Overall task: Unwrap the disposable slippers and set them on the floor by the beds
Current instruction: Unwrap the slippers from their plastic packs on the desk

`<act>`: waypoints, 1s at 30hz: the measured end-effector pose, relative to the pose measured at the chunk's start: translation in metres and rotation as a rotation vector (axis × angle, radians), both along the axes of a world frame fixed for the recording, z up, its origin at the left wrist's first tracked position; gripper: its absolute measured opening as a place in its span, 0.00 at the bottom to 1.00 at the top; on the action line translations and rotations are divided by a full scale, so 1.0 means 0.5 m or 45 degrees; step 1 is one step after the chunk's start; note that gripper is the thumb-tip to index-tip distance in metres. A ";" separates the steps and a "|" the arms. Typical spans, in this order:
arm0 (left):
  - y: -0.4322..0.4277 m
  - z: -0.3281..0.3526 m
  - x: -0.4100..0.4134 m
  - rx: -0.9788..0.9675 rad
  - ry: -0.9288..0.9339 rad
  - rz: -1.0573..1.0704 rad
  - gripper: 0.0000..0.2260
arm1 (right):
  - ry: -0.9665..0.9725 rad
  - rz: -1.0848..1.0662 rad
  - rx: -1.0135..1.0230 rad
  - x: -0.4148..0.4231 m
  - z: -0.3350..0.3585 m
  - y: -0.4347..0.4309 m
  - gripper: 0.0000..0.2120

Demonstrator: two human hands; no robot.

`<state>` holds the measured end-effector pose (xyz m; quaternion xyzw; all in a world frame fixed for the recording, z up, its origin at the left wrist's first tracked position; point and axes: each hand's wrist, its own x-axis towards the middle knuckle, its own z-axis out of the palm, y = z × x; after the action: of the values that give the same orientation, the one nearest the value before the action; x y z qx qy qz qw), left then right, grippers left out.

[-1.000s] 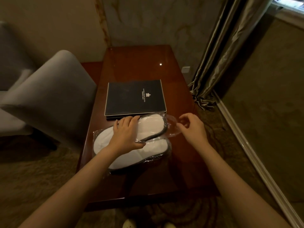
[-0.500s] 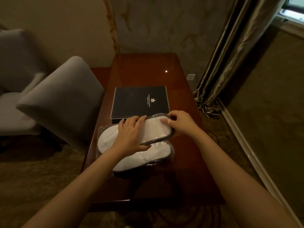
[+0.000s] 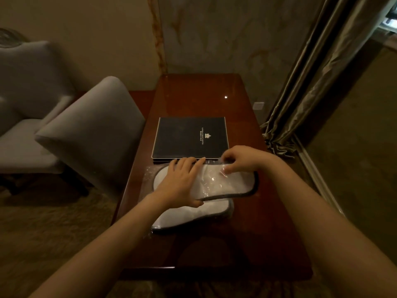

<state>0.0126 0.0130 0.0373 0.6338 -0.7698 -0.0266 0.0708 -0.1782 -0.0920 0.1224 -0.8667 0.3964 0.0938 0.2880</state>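
Pair of white slippers (image 3: 199, 209) with dark trim, stacked crosswise, lying flat on the worktop (image 3: 193, 93) at frame centre, still in their clear plastic wrapper (image 3: 214, 179). Top slipper points to the right of the frame, its dark-edged end sticking out past my right wrist; lower slipper angles toward lower left. Wrapper is crinkled and glossy over the top slipper, and a bit of film also shows at the left edge of the pair.

My left hand (image 3: 182, 181) is flat, fingers spread and extended, palm pressing down on the top slipper, thumb hooked at its near edge. My right hand (image 3: 238, 159) is closed in a pinch on the wrapper at the far edge of the top slipper, fingers curled. Lighting is dim, so I can't tell if the film is torn or just lifted there.

Just beyond the slippers, touching or nearly so, a black folder (image 3: 190, 137) with a small light logo lies flat on the worktop. Worktop is glossy red-brown wood, with a light spot reflected in its far part.

Left of frame: grey upholstered chair (image 3: 90, 130) close against the worktop edge, another grey seat (image 3: 23, 87) behind it at upper left. Upper right: olive curtain (image 3: 311, 82) hanging to the carpet (image 3: 43, 233).
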 end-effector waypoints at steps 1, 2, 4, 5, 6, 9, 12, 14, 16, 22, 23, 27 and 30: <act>-0.007 0.000 -0.004 -0.012 0.009 -0.004 0.52 | -0.004 0.018 -0.057 0.016 0.000 -0.001 0.13; -0.014 0.000 -0.006 -0.024 0.018 0.002 0.52 | -0.021 0.020 -0.118 0.029 0.000 -0.003 0.14; -0.025 -0.002 0.004 -0.046 0.053 0.025 0.52 | -0.060 0.023 -0.192 0.043 0.006 -0.009 0.15; -0.031 -0.002 0.011 -0.048 0.073 0.037 0.52 | -0.079 0.028 -0.203 0.044 0.012 -0.014 0.15; -0.038 -0.002 0.019 -0.042 0.089 0.048 0.53 | -0.096 0.030 -0.210 0.044 0.020 -0.020 0.14; -0.065 0.002 0.041 -0.009 0.129 0.089 0.56 | -0.114 0.033 -0.295 0.042 0.050 -0.037 0.14; -0.094 0.006 0.060 0.043 0.220 0.164 0.59 | -0.123 0.012 -0.425 0.043 0.081 -0.048 0.15; -0.108 0.000 0.075 0.078 0.262 0.221 0.59 | -0.129 -0.003 -0.491 0.037 0.100 -0.056 0.15; -0.118 -0.014 0.093 0.119 0.275 0.300 0.58 | -0.166 -0.048 -0.533 0.025 0.117 -0.065 0.14; -0.153 -0.054 0.118 0.190 0.322 0.424 0.53 | -0.257 -0.221 -0.518 -0.009 0.108 -0.069 0.14; -0.160 -0.057 0.116 0.200 0.339 0.432 0.52 | -0.255 -0.251 -0.507 -0.012 0.103 -0.068 0.14; -0.187 -0.080 0.121 0.267 0.339 0.529 0.48 | -0.361 -0.406 -0.495 -0.032 0.088 -0.070 0.14; -0.200 -0.101 0.126 0.393 0.287 0.633 0.49 | -0.598 -0.610 -0.500 -0.042 0.063 -0.074 0.14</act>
<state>0.0758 -0.0872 -0.0133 0.7989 -0.5655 -0.1952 0.0629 -0.1992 -0.1288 0.1538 -0.7860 0.5212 -0.2551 0.2131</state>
